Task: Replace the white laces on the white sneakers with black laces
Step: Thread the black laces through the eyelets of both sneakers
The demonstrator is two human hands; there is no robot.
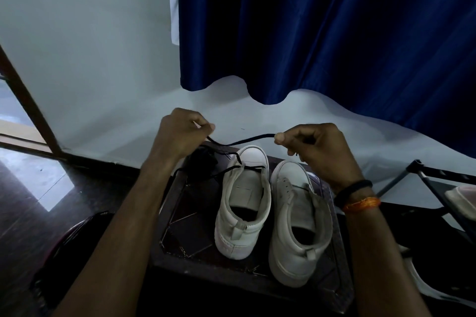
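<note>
Blue curtain (334,28) fills the upper right, hem hanging above a pale wall (90,59). Dark floor (25,201) lower left, brown door frame (28,103) at the left edge.

Dark patterned worktop (185,226) at centre carries both white sneakers, heels toward the camera, toes toward the wall. Left sneaker (242,203) and right sneaker (296,221) sit side by side, just about touching. Right one shows bare eyelets, no lace visible in it. Left one has a black lace (247,139) threaded across near the toe end.

Dark rack (443,183) at right holds another pale shoe (463,201), partly cut off by the frame edge.

Left hand (180,134) is raised above the toe of the left sneaker, fingers curled, thumb and forefinger pinching one run of the black lace. Right hand (316,147) is raised above the right sneaker's toe, fingers curled, thumb and forefinger pinching the other end. Lace spans between the two hands, sagging slightly, then drops to the left sneaker.

Dark bundle (203,159) lies on the worktop just left of the left sneaker, loose black lace strands (203,174) trailing from it; can't tell what it is.

Right wrist wears a black band (353,190) and an orange thread (362,204).
</note>
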